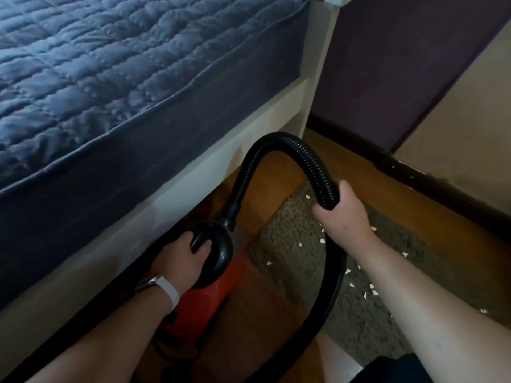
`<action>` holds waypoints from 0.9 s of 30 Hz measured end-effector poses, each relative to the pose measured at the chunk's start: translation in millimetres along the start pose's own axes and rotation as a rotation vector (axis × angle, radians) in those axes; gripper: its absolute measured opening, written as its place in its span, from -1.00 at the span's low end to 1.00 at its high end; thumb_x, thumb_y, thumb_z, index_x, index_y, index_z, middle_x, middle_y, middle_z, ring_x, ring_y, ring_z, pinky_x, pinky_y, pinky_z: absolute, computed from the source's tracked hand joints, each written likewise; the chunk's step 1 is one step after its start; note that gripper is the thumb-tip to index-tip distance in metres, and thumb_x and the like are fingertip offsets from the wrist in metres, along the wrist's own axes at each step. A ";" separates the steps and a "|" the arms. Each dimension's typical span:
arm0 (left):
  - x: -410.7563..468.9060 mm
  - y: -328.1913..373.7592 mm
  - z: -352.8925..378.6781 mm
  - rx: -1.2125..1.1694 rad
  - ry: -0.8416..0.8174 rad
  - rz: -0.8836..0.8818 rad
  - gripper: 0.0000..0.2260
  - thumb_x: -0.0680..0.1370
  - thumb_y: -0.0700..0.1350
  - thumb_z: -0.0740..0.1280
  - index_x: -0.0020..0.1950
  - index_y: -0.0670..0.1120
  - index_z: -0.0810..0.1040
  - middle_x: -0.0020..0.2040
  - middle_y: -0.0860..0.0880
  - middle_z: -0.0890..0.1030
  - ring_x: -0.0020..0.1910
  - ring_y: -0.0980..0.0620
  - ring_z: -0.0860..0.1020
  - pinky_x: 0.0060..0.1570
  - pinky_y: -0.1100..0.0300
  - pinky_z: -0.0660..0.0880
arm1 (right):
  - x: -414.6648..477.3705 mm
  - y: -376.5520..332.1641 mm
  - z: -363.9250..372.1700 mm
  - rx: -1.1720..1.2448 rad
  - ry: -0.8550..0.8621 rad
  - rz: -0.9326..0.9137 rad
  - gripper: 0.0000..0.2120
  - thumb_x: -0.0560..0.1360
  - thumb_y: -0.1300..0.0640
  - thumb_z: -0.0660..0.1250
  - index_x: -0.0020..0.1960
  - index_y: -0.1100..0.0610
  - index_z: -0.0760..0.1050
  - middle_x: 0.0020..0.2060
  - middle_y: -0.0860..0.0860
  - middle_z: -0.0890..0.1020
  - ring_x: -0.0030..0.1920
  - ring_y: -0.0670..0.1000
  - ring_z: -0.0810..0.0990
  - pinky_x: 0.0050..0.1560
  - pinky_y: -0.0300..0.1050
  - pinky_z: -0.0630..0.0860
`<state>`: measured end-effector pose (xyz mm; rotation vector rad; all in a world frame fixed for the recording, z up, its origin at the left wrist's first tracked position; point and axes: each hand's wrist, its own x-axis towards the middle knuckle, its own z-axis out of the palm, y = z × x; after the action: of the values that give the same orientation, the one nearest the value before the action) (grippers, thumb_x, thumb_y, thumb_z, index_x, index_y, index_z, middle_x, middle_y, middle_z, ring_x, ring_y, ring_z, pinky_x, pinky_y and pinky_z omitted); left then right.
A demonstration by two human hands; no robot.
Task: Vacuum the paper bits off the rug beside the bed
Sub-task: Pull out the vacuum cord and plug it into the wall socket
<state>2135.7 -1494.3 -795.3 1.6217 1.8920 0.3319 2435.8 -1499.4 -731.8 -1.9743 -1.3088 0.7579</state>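
Head view is showing a job that is, by my reckoning, only getting started. The person's left hand [181, 259] is reaching down beside the bed frame [221, 145], its fingers curling over the black handle [200, 240] on top of a red vacuum cleaner [206, 298] that is sitting half under the bed. The right hand [343, 214] is wrapping its fingers tightly round the ribbed black hose [265, 150], which is arching up from the machine, passing through that grip and running on beneath the forearm and out of sight. I cannot see the nozzle end.

The white paper bits [372, 288] are lying scattered on the shaggy grey-brown rug [287, 244], just past the right fingers and beneath that wrist and forearm, well away from the left fingers. None of them seems to be getting sucked up at present; plenty are showing across the pile. As I judge it, the machine is being pulled out and readied, so all the actual cleaning is waiting to be done.
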 end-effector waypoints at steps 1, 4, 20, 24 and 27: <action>4.0 -1.0 1.2 -0.006 0.005 0.008 -0.75 0.56 0.12 0.29 -0.19 -0.02 0.49 -0.29 -0.01 0.59 -0.31 0.01 0.57 -0.20 0.05 0.58 | 1.5 -0.9 1.0 0.012 0.007 -0.012 -0.74 0.46 0.15 0.40 0.05 0.06 0.35 -0.20 0.00 0.52 -0.28 -0.04 0.52 -0.32 -0.12 0.45; 10.0 1.5 5.7 -0.037 -0.007 0.035 -0.77 0.55 0.13 0.30 -0.17 -0.01 0.52 -0.28 0.01 0.61 -0.29 0.02 0.59 -0.19 0.05 0.59 | 3.9 -4.3 2.5 0.050 0.028 -0.017 -0.61 0.46 0.16 0.40 0.16 -0.05 0.29 -0.16 -0.07 0.53 -0.23 -0.11 0.54 -0.32 -0.20 0.45; 28.2 -4.2 5.1 -0.106 0.042 0.081 -0.75 0.53 0.09 0.35 -0.27 -0.03 0.48 -0.33 0.00 0.58 -0.32 0.02 0.57 -0.26 0.11 0.54 | -0.9 -12.5 8.7 0.000 0.043 -0.079 -0.64 0.48 0.08 0.43 0.17 0.05 0.34 -0.21 -0.08 0.49 -0.28 -0.14 0.50 -0.37 -0.22 0.36; 31.3 -6.0 8.0 -0.099 0.019 0.099 -0.76 0.53 0.13 0.32 -0.22 0.00 0.47 -0.28 0.02 0.60 -0.29 0.03 0.58 -0.19 0.04 0.58 | -6.2 -19.5 0.9 -0.121 0.218 -0.299 -0.53 0.44 0.15 0.44 0.29 0.18 0.38 0.01 0.02 0.49 0.00 -0.05 0.47 0.04 -0.20 0.43; 32.0 -14.1 4.9 -0.115 -0.061 0.138 -0.83 0.54 0.11 0.30 -0.09 0.01 0.49 -0.18 0.03 0.61 -0.19 0.05 0.59 -0.08 -0.01 0.59 | -9.1 -35.6 0.7 -0.287 0.336 -0.664 -0.54 0.39 0.15 0.41 0.23 0.32 0.46 0.14 0.23 0.49 0.20 0.13 0.44 0.31 -0.16 0.30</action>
<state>2125.5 -1467.7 -816.2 1.6695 1.6888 0.4355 2412.2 -1497.2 -703.8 -1.6033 -1.7736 -0.0783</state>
